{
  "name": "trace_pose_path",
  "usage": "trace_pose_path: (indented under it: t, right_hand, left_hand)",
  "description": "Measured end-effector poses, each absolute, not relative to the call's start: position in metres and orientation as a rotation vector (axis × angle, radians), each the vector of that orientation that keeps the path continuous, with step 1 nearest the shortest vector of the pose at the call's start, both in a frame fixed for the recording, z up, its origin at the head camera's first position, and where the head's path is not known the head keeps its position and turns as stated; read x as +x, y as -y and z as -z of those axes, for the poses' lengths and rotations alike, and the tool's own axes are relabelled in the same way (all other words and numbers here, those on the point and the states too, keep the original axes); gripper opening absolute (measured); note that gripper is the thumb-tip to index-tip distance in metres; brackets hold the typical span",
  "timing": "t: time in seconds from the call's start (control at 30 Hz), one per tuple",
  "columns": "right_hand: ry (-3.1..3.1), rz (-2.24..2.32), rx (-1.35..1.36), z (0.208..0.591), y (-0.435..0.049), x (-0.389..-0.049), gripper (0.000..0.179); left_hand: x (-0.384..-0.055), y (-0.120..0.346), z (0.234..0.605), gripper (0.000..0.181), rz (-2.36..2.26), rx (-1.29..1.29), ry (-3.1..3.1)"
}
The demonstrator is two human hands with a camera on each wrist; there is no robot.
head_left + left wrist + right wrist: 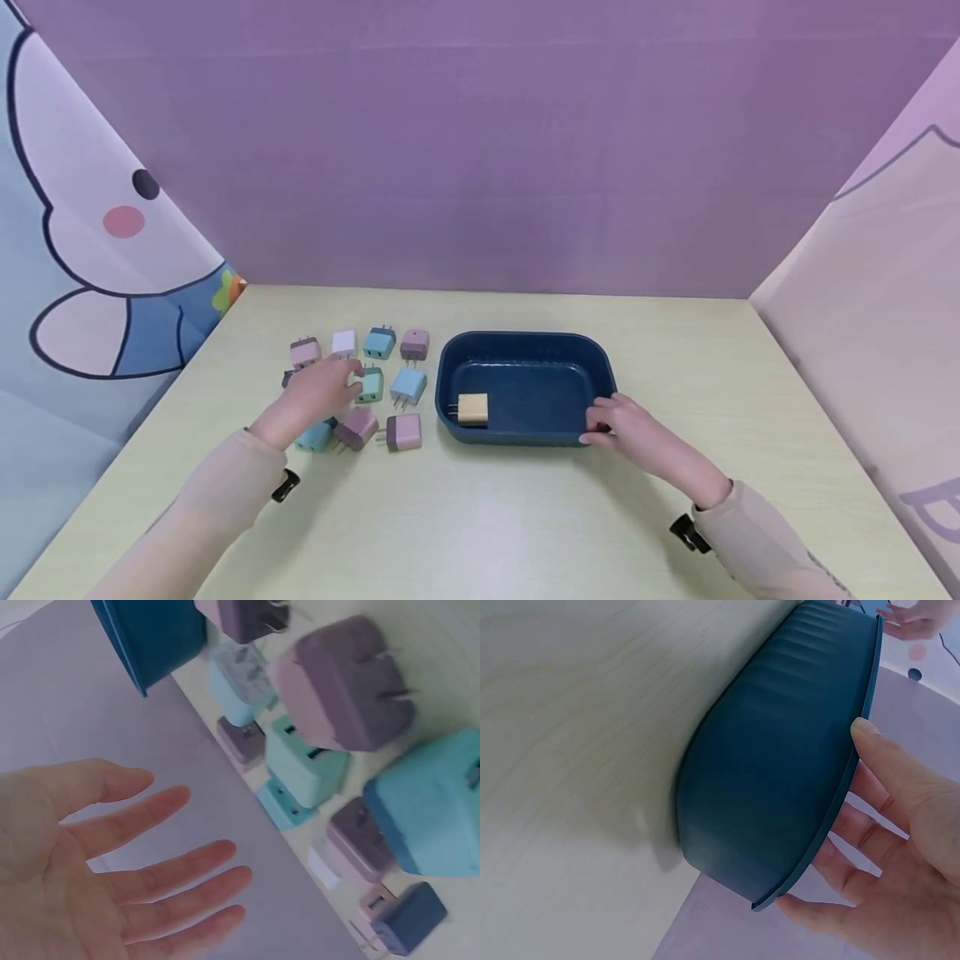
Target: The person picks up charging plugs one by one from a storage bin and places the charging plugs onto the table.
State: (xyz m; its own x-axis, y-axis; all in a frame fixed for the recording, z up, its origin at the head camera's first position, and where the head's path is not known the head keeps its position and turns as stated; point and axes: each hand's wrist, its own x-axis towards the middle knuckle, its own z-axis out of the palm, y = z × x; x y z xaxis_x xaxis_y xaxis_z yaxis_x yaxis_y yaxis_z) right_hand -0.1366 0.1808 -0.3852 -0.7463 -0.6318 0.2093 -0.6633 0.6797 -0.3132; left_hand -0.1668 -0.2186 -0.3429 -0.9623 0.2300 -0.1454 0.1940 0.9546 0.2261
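My left hand (317, 393) hovers over several USB plug adapters on the left, its fingers spread apart and nothing between them in the left wrist view. Closest to its fingertips in the head view is a mint-green plug adapter (370, 386). On the right, my right hand (633, 432) grips the rim of a dark blue rectangular plastic basin (525, 438) at its near right corner. Its thumb (868, 729) lies along the rim, with the other fingers bent over the edge. A yellow plug adapter (473, 409) lies inside the basin, near its left end.
Around my left hand are a light blue plug adapter (408, 385), a white one (344, 342), a pink one (405, 432) and several more in purple and teal. They lie on a pale wooden table (465, 525). A purple backdrop (487, 167) stands behind.
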Motion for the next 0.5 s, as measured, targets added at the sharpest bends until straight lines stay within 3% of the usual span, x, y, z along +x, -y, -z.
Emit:
trace_pose_path:
  t: [0.5]
  right_hand:
    - [2.825,-0.587,1.085,0.386,-0.181,-0.137,0.016]
  left_hand:
    - [-0.176,0.178,0.335,0.025,-0.299,0.476,-2.982]
